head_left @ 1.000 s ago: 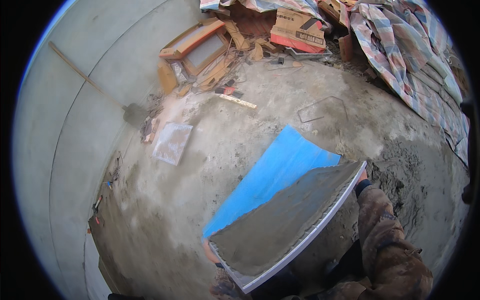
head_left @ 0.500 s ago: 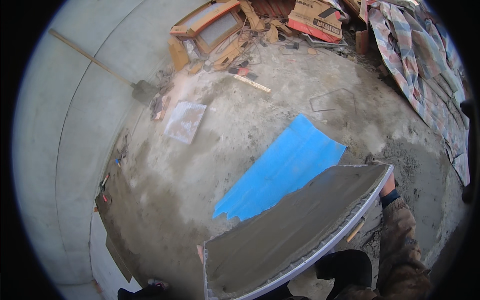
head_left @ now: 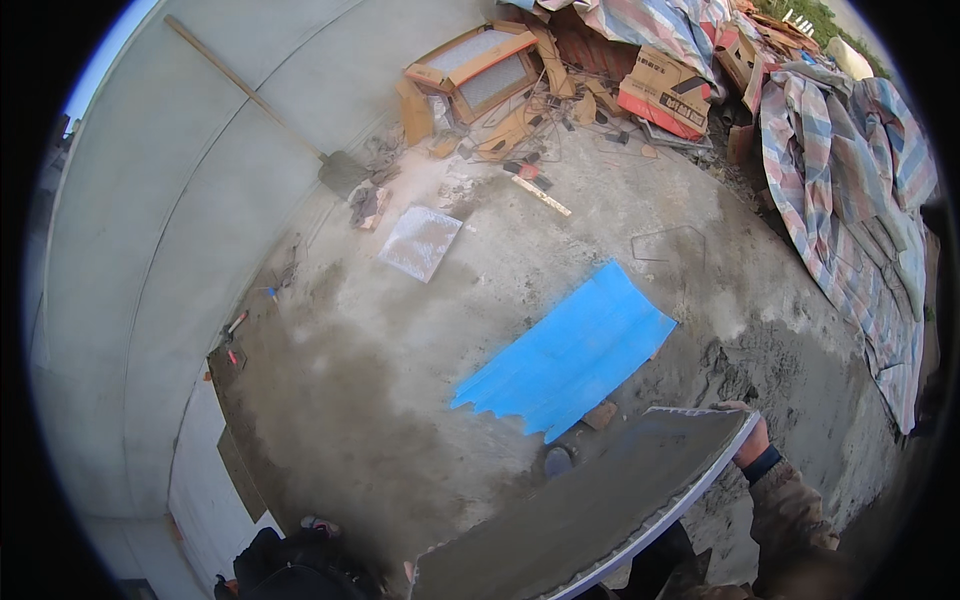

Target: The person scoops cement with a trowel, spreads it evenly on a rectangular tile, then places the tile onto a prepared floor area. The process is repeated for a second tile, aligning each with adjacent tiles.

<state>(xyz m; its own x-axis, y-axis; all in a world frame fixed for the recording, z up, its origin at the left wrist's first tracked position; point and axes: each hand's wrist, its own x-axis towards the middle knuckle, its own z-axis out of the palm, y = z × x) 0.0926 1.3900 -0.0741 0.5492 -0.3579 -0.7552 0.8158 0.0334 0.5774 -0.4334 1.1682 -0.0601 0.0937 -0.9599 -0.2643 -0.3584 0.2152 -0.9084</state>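
Note:
A large tile (head_left: 590, 505), its upper face coated with wet grey mortar and its edge white, spans the lower middle, tilted. My right hand (head_left: 752, 442) grips its far right corner, fingers over the rim and thumb side hidden. Only a sliver of my left hand (head_left: 408, 570) shows at the tile's left edge; the rest is behind it. Just beyond the tile, a blue sheet (head_left: 570, 350) with one ragged end lies on the floor. The tip of a shoe (head_left: 558, 460) shows between sheet and tile.
Dark clothing of a person (head_left: 300, 560) is at the lower left. A shovel (head_left: 345, 175) leans on the grey wall (head_left: 200, 230). A bubble-wrapped slab (head_left: 420, 243), a wooden strip (head_left: 541, 195) and a bent wire (head_left: 667, 243) lie on the floor. Cardboard boxes (head_left: 665, 92) and striped tarpaulin (head_left: 840, 190) stand beyond.
The tile, held in both hands, has moved lower in view, uncovering more of the blue sheet and a shoe tip. The view has shifted; more of the dark-clothed person shows at lower left.

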